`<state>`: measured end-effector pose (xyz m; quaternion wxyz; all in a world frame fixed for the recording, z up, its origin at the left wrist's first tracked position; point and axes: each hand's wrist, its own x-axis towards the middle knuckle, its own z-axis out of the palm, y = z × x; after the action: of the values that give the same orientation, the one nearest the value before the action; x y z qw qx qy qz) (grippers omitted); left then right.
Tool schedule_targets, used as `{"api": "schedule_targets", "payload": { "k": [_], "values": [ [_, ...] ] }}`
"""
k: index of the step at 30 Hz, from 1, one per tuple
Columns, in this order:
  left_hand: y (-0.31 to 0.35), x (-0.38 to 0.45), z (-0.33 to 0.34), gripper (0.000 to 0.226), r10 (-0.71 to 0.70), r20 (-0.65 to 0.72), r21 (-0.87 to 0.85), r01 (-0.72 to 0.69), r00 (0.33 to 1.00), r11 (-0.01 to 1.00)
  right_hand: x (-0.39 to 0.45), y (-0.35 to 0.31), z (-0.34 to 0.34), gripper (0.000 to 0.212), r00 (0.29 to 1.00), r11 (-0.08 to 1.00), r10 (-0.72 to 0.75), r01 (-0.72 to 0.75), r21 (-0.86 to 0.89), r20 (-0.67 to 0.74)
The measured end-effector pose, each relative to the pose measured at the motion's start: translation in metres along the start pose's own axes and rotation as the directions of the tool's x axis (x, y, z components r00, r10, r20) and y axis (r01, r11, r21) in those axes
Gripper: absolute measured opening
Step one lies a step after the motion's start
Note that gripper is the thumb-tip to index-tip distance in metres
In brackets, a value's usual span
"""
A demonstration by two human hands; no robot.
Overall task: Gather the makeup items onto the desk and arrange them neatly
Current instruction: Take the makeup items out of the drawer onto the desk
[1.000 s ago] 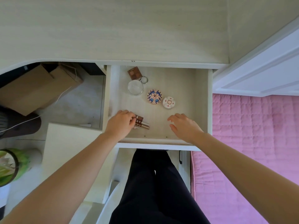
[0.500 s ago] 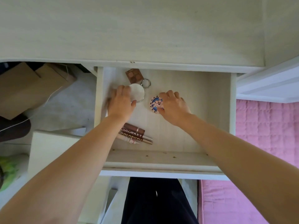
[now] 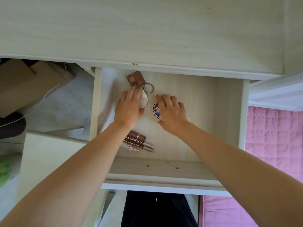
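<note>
Brown palette, blue-patterned compact — pink quilt, pale drawer.

The left hand covers most of the round mirror; the patterned compact (blue print) is half hidden under the right hand.

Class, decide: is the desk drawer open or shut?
Open. The drawer is pulled out from under the desk top, so its floor and the brown tubes inside show.
</note>
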<state>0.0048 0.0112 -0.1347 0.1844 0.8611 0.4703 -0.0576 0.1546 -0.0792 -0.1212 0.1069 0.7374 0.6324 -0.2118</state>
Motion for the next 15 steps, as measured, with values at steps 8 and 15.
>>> {"api": "schedule_targets", "payload": {
  "k": [8, 15],
  "values": [
    [-0.001, -0.017, -0.004, 0.077, -0.031, -0.014, -0.047, 0.031, 0.999, 0.998, -0.004, 0.003, 0.001, 0.080, 1.000, 0.999, -0.026, 0.026, 0.020, 0.008],
    [0.000, -0.043, -0.019, 0.082, -0.143, 0.029, -0.147, 0.145, 0.989, 0.978, -0.029, -0.001, -0.013, 0.084, 0.999, 0.988, -0.042, 0.044, 0.146, -0.019]
  ]
}}
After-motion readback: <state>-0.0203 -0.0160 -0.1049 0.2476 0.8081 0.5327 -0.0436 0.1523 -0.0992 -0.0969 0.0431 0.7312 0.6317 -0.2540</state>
